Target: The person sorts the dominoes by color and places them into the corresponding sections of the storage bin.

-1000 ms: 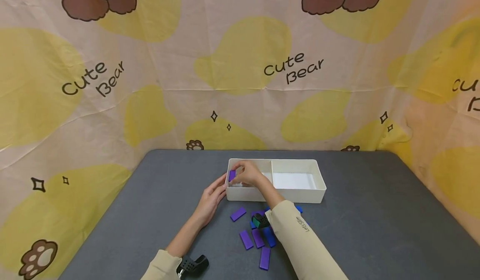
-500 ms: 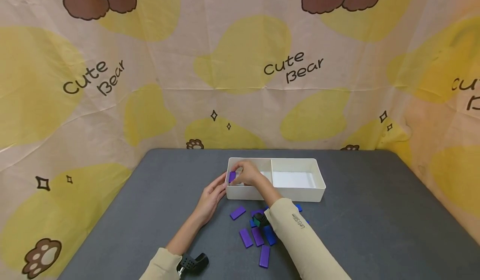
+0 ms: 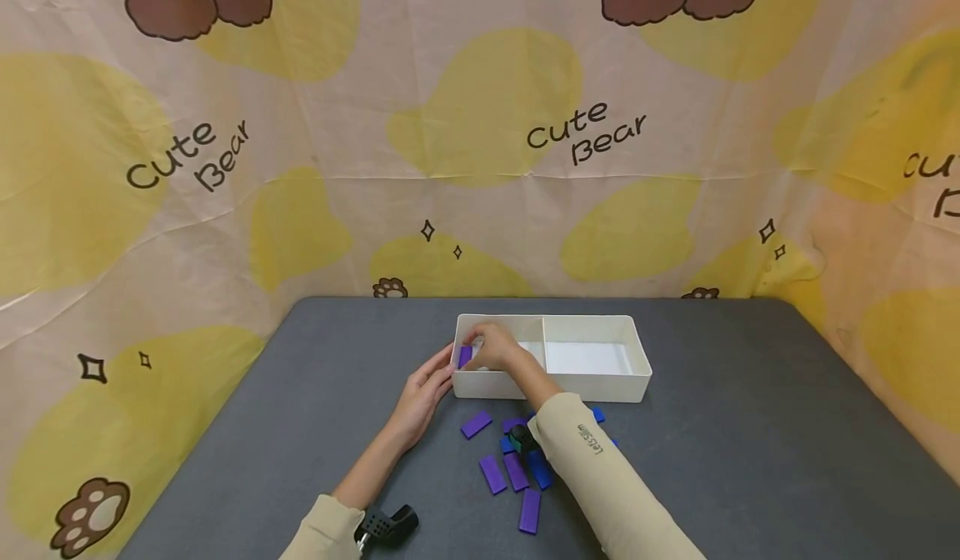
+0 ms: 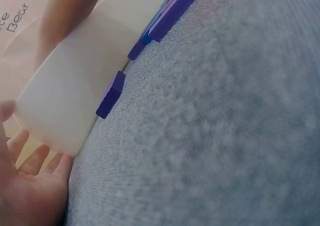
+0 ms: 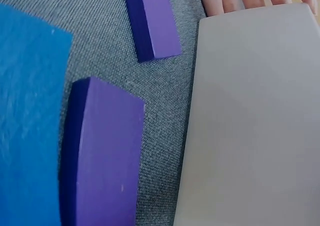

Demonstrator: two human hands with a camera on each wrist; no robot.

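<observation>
In the head view, a white two-compartment box (image 3: 562,387) stands on the table. My right hand (image 3: 495,348) reaches into its left compartment and pinches a purple block (image 3: 466,357), which stands close to the left end wall. Part of that block is hidden by the fingers and the box wall. Against the outside of the same end rests my left hand (image 3: 417,403), fingers extended; the left wrist view shows its fingertips (image 4: 64,162) at the box's lower corner. The right wrist view does not show the right hand, only the box's front wall (image 5: 250,116) and the left fingers beyond.
Several loose purple blocks (image 3: 492,475) and blue blocks (image 3: 538,468) lie in front of the box, some under the right forearm. One purple block (image 3: 476,425) lies apart, nearest the left hand. A patterned cloth (image 3: 480,110) hangs behind the grey table (image 3: 750,427).
The purple block in my right hand has sunk slightly lower inside the left compartment. My left hand stays at the box's end, and the loose blocks have not moved.
</observation>
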